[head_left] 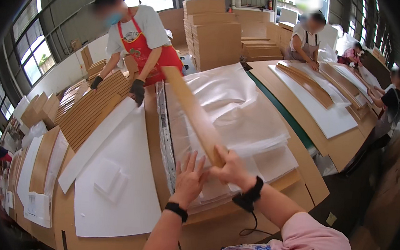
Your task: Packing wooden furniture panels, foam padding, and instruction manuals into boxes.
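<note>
A long, narrow wooden board slants away from me, its far end near the co-worker in the red apron. My right hand grips the near end, thumb along the side. My left hand lies flat with fingers spread, just left of the board's near end, over the stacked translucent wrapping sheets. Whether its palm presses on the sheets cannot be told. The sheets are wrinkled and spread beneath the board. Both wrists wear black bands, and a cable hangs from the right one.
Across the table, a co-worker with dark gloves touches a pile of wooden slats. A large white foam sheet with small white pads lies to my left. Cardboard stacks stand behind; other people work at the right-hand table.
</note>
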Demonstrator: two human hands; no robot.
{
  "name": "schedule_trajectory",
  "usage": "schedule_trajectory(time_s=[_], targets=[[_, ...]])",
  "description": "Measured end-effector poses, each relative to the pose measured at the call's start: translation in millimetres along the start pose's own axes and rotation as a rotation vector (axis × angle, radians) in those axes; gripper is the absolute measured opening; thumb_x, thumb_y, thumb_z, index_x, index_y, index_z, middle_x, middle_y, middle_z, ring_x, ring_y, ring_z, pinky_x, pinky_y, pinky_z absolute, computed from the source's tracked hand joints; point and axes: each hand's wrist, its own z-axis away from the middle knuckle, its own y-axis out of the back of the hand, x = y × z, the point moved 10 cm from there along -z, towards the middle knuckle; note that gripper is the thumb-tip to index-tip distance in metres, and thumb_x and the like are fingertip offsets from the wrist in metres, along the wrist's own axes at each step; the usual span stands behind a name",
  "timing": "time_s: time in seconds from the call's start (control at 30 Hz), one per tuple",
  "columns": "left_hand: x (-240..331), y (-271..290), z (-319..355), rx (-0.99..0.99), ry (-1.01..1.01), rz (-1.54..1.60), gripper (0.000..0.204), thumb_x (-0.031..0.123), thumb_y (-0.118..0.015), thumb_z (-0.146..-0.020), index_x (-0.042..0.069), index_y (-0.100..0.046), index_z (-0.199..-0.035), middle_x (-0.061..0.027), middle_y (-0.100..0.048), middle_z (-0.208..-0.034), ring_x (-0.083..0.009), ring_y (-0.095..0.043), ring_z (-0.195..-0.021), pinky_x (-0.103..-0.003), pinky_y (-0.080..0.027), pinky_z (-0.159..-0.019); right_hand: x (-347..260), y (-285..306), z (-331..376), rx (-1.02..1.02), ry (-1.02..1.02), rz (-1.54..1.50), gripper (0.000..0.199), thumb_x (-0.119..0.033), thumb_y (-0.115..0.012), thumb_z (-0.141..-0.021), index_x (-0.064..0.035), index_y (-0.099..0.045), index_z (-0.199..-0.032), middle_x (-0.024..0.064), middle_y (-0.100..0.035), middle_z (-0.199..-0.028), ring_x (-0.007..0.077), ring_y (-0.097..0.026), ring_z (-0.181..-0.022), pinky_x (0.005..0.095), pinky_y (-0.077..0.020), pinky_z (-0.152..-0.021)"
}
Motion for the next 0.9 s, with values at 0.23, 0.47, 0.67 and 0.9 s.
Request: schedule_trajectory(time_s=[0.23, 0.47, 0.67, 0.9], targets=[[-62.0, -72.8, -23.4, -0.120, 0.106, -0.003, 0.050, 0.026, -0.053, -0.088, 0.010, -0.041, -0.134, -0.0122, -0.036, -0.142, -0.0310, -0.035, -0.130, -0.049, -0.027, -0.106, 72.3, -42.7, -105.1, -0.204, -0.281, 0.254, 0.074, -0.046, -0.061, -0.071, -0.0006, -0.045, -0.127, 0.0302, -0.057, -0.101, 0.0429, -0.058, -0.091, 0.0448, -0.0489, -0.080], [-95.6, -94.9, -23.9, -0.096, 0.155, 0.097, 0.051, 0.019, -0.056, -0.086, 0.005, -0.041, -0.133, -0.0172, -0.038, -0.139, -0.0338, -0.035, -0.129, -0.044, -0.027, -0.106, 84.8, -100.7, -108.5, -0.098, -0.173, 0.550, 0.067, -0.047, -0.052, -0.082, 0.0019, -0.044, -0.127, 0.0283, -0.057, -0.111, 0.0384, -0.055, -0.102, 0.0442, -0.0443, -0.087], [-80.5, -70.5, -5.8, -0.060, 0.137, 0.279, 0.059, 0.022, -0.059, -0.085, 0.005, -0.036, -0.137, -0.0200, -0.034, -0.142, -0.0346, -0.032, -0.132, -0.044, -0.022, -0.109, 64.8, -108.1, -103.2, -0.136, -0.017, 0.750, 0.061, -0.046, -0.042, -0.088, 0.0026, -0.047, -0.124, 0.0245, -0.061, -0.107, 0.0368, -0.056, -0.103, 0.0468, -0.0371, -0.095], [-66.4, 92.6, 164.0, 0.203, 0.358, 0.256, 0.037, 0.007, -0.064, -0.081, 0.002, -0.057, -0.117, -0.0184, -0.054, -0.124, -0.0330, -0.049, -0.117, -0.041, -0.040, -0.096, 156.8, -44.9, -125.9, -0.113, 0.226, 0.432, 0.036, -0.024, -0.045, -0.093, 0.0005, -0.053, -0.118, 0.0202, -0.062, -0.105, 0.0334, -0.059, -0.096, 0.0428, -0.0447, -0.086]])
